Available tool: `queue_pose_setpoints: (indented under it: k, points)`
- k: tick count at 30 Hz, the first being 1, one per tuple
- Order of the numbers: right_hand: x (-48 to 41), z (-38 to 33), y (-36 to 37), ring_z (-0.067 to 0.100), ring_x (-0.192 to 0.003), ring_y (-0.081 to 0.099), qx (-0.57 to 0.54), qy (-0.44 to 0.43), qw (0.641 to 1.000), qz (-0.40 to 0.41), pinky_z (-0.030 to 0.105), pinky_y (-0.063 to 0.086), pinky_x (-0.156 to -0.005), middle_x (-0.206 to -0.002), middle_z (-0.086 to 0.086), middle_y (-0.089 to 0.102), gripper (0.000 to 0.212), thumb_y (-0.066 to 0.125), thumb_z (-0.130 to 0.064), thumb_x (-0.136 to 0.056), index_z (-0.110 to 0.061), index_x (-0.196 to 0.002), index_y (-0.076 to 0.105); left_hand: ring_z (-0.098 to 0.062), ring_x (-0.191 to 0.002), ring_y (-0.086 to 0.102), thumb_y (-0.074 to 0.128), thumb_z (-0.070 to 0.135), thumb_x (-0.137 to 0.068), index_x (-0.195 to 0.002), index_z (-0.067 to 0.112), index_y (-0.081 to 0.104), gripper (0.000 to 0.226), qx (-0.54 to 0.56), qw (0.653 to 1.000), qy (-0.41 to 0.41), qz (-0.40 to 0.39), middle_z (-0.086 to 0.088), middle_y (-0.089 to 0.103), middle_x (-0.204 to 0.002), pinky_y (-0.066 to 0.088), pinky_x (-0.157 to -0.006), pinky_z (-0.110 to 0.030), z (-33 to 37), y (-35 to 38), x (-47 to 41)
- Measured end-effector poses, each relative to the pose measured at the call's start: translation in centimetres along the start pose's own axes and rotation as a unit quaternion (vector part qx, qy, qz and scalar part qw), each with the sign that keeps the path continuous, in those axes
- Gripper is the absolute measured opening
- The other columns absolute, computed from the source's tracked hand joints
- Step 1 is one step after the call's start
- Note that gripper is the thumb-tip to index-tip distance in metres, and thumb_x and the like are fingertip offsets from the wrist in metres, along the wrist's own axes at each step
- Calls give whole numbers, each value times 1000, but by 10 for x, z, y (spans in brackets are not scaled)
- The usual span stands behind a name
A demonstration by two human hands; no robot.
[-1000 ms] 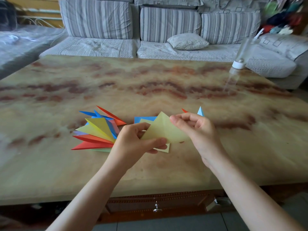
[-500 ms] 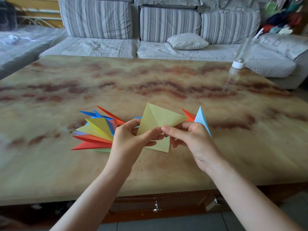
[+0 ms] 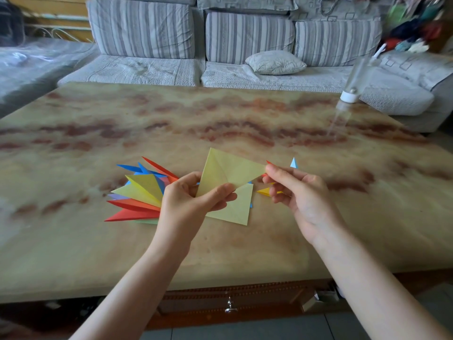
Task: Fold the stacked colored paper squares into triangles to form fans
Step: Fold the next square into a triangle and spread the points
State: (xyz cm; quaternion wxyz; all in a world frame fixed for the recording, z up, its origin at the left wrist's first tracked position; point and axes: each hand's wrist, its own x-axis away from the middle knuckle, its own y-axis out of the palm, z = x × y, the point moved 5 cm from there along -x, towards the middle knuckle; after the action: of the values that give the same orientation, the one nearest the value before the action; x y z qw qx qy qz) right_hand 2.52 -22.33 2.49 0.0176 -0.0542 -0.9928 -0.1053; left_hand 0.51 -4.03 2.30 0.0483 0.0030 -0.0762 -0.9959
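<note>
**Yellow sheet pinched at crease and corner, mid-fold**

The left grip (image 3: 193, 200) pinches the yellow sheet (image 3: 232, 209) between thumb and fingers near its middle, where a raised flap meets the flatter part. That hold likely fixes the pivot of the fold. The right grip (image 3: 301, 192) pinches the flap's right corner between thumb and forefinger, with its other fingers loosely curled. This probably steers the corner so that a clean triangle results.

The sheet is held just right of the fan (image 3: 142, 192). I cannot tell whether its lower edge touches the table (image 3: 220, 114). The fan, made of folded triangles, lies flat with its points spread leftward, seemingly parked clear of the working space. Further right of the fan, paper tips (image 3: 264, 191) in orange, red and blue peek out past the sheet and right grip. Whether these are folded or still square is hidden. A bottle (image 3: 349, 96) stands well right of and beyond the fan, out of the way.
</note>
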Motion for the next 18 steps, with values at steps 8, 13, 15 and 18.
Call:
queue_pose_setpoints:
  k: [8, 13, 15, 18]
  points:
    - [2, 4, 6, 11, -59, 58, 14, 28, 998, -57, 22, 47, -53, -82, 0, 68, 37, 67, -46, -70, -12, -85, 68, -14, -71, 73, 75, 7, -75, -86, 5, 68, 13, 11, 1000, 2, 15, -5, 74, -73, 57, -63, -19, 1, -3, -1]
    - [14, 14, 27, 14, -61, 57, 89, 9, 992, -85, 23, 49, -54, -74, 6, 66, 34, 77, -35, -61, -6, -79, 70, -14, -71, 73, 76, 10, -74, -88, 5, 68, 17, -14, 1000, 0, -4, -7, 75, -74, 56, -62, -18, -1, 4, 3]
    - [13, 15, 25, 12, -56, 54, 82, 1, 996, -47, 22, 47, -53, -69, 9, 63, 21, 78, -22, -68, -4, -75, 71, -15, -71, 73, 76, 11, -74, -89, 5, 69, 18, -20, 1000, -8, -17, -8, 75, -74, 56, -62, -18, -1, 7, 4]
    - [12, 14, 22, 11, -53, 54, 83, -6, 996, -30, 21, 46, -52, -69, 9, 65, 13, 78, -16, -72, -5, -72, 72, -16, -72, 73, 78, 14, -73, -91, 5, 69, 22, -40, 999, -14, -24, -9, 75, -74, 57, -64, -20, -1, 7, 2]
